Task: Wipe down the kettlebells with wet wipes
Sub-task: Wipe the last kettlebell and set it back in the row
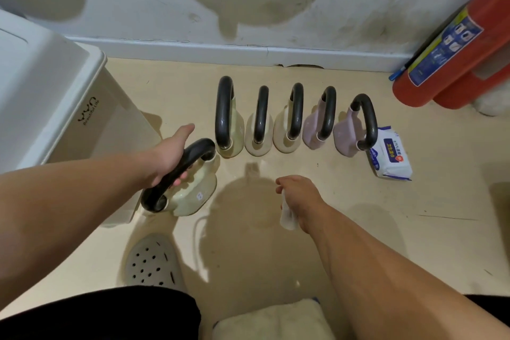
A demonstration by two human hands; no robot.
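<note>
**Sixth bell in hand, wipe ready**

We take the row of five kettlebells (pixel 289 124) along the wall as our mark. The pale green kettlebell (pixel 193 196) sits off the row's left end, on our side of it, and is tilted. We cannot tell whether its base is clear of the floor.

Our left hand (pixel 171 157) has its fingers curled under the black handle (pixel 201 148), thumb stretched free. Our right hand (pixel 300 196) is opposite the row's middle and apart from it, fingers closed on a bunched wet wipe (pixel 287 215). The wipe pack (pixel 392 154) lies just beside the row's right end.

We judge the bell heavy and rigid, its smooth body likely slick once damp. The handle is the sure hold. The wipe is limp and will bunch.
</note>
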